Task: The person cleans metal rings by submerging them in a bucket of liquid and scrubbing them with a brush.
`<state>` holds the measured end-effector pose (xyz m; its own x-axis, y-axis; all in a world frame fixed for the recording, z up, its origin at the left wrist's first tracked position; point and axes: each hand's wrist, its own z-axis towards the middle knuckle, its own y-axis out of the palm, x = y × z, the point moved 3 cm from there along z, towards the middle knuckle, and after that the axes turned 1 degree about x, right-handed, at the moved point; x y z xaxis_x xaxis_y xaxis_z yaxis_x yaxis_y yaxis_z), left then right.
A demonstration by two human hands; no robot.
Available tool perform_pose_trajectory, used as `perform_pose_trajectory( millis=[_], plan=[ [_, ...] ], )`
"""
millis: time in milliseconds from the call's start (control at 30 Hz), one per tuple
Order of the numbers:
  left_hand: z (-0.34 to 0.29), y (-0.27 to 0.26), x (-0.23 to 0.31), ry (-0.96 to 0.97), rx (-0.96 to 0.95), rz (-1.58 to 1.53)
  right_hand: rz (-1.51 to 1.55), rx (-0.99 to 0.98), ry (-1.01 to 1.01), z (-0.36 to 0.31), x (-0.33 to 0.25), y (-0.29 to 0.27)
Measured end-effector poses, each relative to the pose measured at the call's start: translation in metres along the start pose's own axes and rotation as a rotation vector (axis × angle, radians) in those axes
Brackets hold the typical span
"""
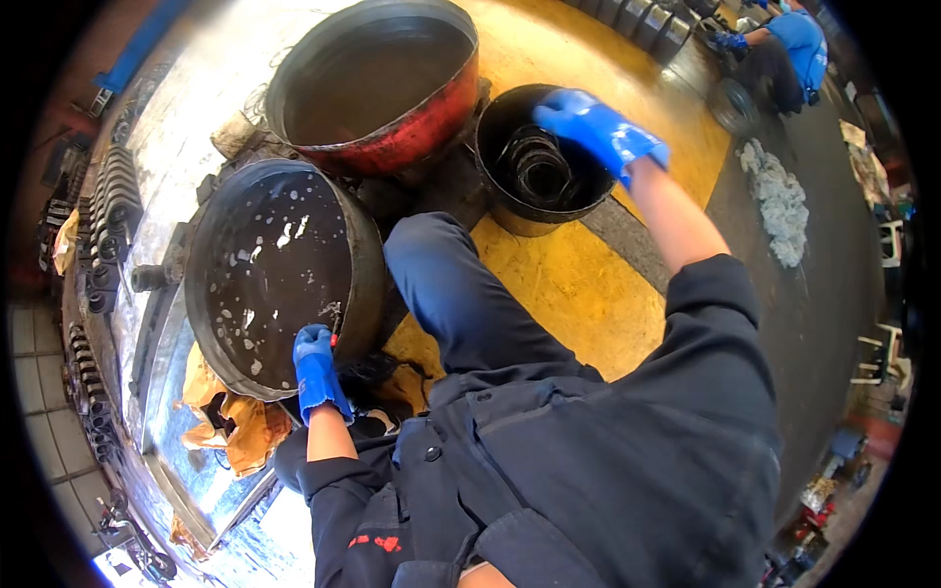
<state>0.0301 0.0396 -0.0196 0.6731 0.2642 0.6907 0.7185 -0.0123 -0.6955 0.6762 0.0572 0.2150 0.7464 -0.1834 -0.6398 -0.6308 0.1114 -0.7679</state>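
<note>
My left hand (pixel 316 361), in a blue rubber glove, is closed at the near rim of a round metal tub (pixel 365 257) of dark liquid with pale foam patches. A small red bit (pixel 334 341) shows beside its fingers; the rest of what it grips is hidden. My right hand (pixel 578 116), also blue-gloved, is over the far right rim of a dark bucket (pixel 515 218). Motion smears its fingers, so I cannot see whether they hold anything. Inside that bucket lie several dark rings (pixel 541 167), stacked or nested together.
A larger red-sided tub (pixel 412 142) with murky liquid stands beyond. Crumpled orange-brown paper (pixel 257 431) lies left of my left forearm. Rows of dark ring-shaped parts (pixel 116 201) line the far left. A co-worker in a blue shirt (pixel 802 47) crouches far right, near grey rags (pixel 774 204).
</note>
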Motion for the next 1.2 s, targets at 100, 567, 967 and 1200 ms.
perform_pose_trajectory(
  millis=[100, 567, 967, 1200],
  plan=[
    [0.005, -0.009, -0.015, -0.043, 0.014, 0.024, -0.194, -0.11, 0.142, 0.007, 0.065, -0.011],
    [0.011, -0.006, -0.034, -0.163, -0.031, -0.031, -0.896, -0.785, 0.031, 0.043, 0.116, 0.066],
    [-0.002, -0.004, -0.03, -0.242, -0.068, -0.022, -1.044, -1.152, 0.328, 0.059, 0.1, 0.098],
    [-0.011, -0.013, -0.015, -0.259, -0.039, -0.017, -0.727, -0.6, 0.415, 0.059, 0.151, 0.15]
  ],
)
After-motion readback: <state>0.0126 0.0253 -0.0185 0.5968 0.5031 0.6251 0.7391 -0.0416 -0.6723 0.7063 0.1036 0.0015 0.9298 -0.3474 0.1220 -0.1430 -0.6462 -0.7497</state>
